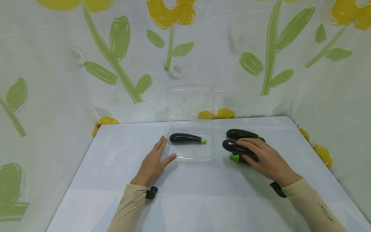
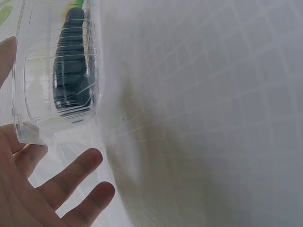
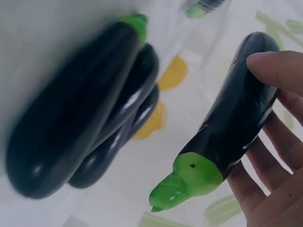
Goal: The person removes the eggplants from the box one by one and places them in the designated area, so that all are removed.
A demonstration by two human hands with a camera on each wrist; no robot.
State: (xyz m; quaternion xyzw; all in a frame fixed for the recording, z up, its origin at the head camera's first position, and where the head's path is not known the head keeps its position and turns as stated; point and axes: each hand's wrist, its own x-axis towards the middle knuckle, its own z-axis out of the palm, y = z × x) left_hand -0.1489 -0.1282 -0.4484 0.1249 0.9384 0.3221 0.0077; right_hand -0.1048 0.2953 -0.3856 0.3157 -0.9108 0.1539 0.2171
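A clear plastic clamshell box [image 1: 192,157] lies with its lid [image 1: 189,103] raised at the back. One dark eggplant [image 1: 185,138] with a green stem is inside the box. My left hand [image 1: 152,165] touches the box's left front corner, fingers fairly straight along its side and thumb near the front edge. On the right, my right hand [image 1: 268,159] grips an eggplant [image 3: 232,104], thumb on one side and fingers behind it. Several other eggplants [image 3: 75,109] lie close beside it, partly hidden by that hand in the head view.
The white table [image 1: 185,206] carries faint printed marks. A cloth [image 1: 214,54] with yellow flowers and green leaves hangs behind and at both sides. Black wrist cameras sit on the left wrist [image 1: 151,193] and right wrist [image 1: 278,189].
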